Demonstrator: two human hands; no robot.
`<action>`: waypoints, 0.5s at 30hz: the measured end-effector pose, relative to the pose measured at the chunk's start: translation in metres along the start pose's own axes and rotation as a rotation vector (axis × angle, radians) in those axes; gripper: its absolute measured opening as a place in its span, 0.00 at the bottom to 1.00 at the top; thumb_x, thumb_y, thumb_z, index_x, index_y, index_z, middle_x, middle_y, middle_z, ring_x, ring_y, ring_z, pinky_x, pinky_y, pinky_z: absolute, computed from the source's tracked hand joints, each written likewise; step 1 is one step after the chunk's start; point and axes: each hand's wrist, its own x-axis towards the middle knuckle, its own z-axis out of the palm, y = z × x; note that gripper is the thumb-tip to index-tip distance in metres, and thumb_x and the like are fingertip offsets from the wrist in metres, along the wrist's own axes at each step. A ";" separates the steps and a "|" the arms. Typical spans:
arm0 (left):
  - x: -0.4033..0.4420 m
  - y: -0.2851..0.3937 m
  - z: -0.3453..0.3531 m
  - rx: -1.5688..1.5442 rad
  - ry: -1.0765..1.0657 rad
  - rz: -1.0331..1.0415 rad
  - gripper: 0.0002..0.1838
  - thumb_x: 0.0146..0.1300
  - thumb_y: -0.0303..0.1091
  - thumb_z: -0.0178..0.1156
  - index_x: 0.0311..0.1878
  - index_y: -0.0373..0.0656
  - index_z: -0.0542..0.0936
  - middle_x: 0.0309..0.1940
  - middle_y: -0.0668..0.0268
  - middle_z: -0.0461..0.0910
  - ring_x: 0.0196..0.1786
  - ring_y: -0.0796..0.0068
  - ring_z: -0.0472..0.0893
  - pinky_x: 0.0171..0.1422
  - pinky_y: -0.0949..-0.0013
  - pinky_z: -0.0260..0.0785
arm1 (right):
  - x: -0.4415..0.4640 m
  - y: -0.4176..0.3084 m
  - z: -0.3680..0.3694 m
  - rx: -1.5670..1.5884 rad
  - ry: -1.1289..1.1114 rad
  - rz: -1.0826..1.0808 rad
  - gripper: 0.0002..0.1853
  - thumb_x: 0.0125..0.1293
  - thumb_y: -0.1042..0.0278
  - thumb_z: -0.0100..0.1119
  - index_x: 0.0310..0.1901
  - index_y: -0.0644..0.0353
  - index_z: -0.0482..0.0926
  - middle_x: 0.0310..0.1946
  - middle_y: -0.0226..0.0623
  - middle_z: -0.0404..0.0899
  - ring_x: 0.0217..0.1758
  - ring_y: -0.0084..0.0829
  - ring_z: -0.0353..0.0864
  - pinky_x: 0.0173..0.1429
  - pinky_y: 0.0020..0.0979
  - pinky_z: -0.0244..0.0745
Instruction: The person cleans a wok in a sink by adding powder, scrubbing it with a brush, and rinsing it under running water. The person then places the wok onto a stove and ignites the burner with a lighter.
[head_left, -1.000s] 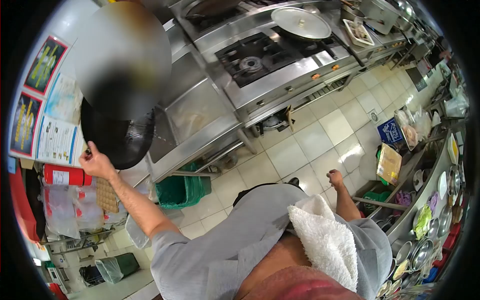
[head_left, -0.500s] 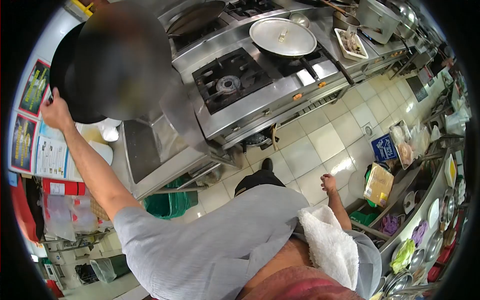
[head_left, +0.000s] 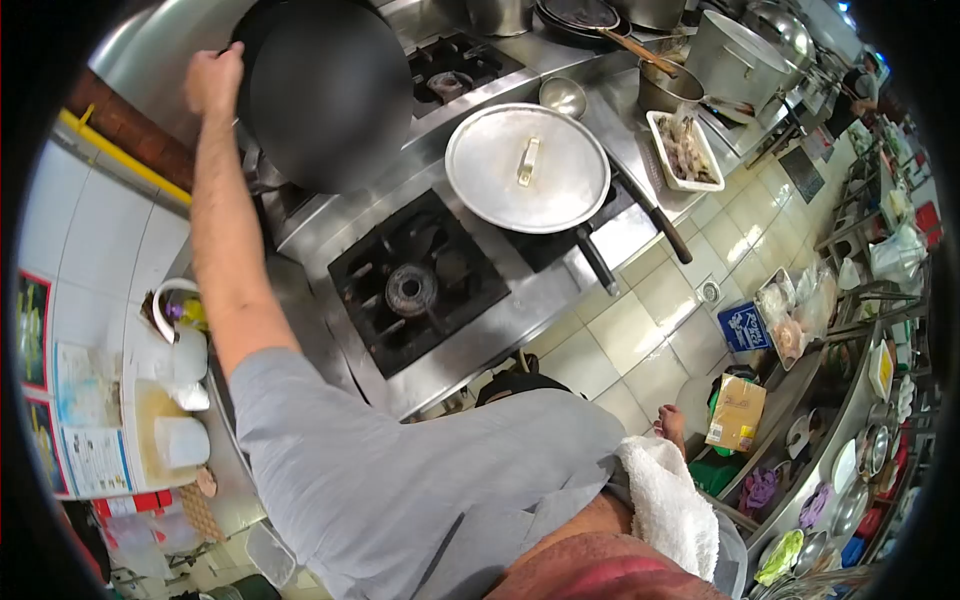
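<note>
My left hand (head_left: 215, 82) is closed around the edge of a large black pan (head_left: 325, 100), with the arm stretched out to the upper left. The pan is tilted up over the back of the stove and looks blurred. Whether the fingers grip its rim or a small handle, I cannot tell. My right hand (head_left: 670, 425) hangs low by my side next to the white towel (head_left: 668, 495). Its fingers are loosely curled and apart, with nothing visible in them. Nearest to my body on the stove is a bare burner (head_left: 410, 288).
A broad metal lid (head_left: 528, 167) covers a long-handled pan on the adjoining burner. Beyond stand a ladle (head_left: 563, 97), a white tray of food (head_left: 685, 150) and a tall pot (head_left: 738, 62). On the right, a cardboard box (head_left: 735, 412) sits by crowded shelves. A yellow pipe (head_left: 125, 155) runs along the left wall.
My left hand has carried the black pan up and to the right, from the side counter to the back of the stove. The view has shifted with my body. My right hand stays low.
</note>
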 end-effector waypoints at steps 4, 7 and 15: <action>-0.006 0.050 0.123 -0.201 -0.144 -0.199 0.25 0.45 0.48 0.63 0.43 0.38 0.78 0.43 0.50 0.77 0.50 0.53 0.76 0.54 0.56 0.67 | -0.016 -0.026 0.002 0.048 0.070 -0.052 0.18 0.54 0.68 0.51 0.47 0.62 0.71 0.26 0.34 0.74 0.20 0.26 0.72 0.18 0.25 0.64; -0.055 0.101 0.172 -0.456 -0.132 -0.440 0.21 0.46 0.39 0.61 0.41 0.33 0.77 0.43 0.46 0.76 0.49 0.49 0.75 0.54 0.55 0.67 | -0.025 -0.018 -0.005 0.096 0.077 -0.051 0.20 0.55 0.66 0.52 0.50 0.63 0.70 0.29 0.35 0.74 0.21 0.27 0.74 0.19 0.26 0.66; -0.140 0.159 0.267 -0.688 -0.043 -1.086 0.25 0.56 0.37 0.56 0.51 0.30 0.63 0.46 0.44 0.73 0.49 0.46 0.74 0.55 0.52 0.67 | -0.054 0.072 -0.041 0.088 0.194 0.046 0.17 0.55 0.68 0.53 0.46 0.65 0.72 0.26 0.35 0.73 0.20 0.29 0.75 0.18 0.30 0.68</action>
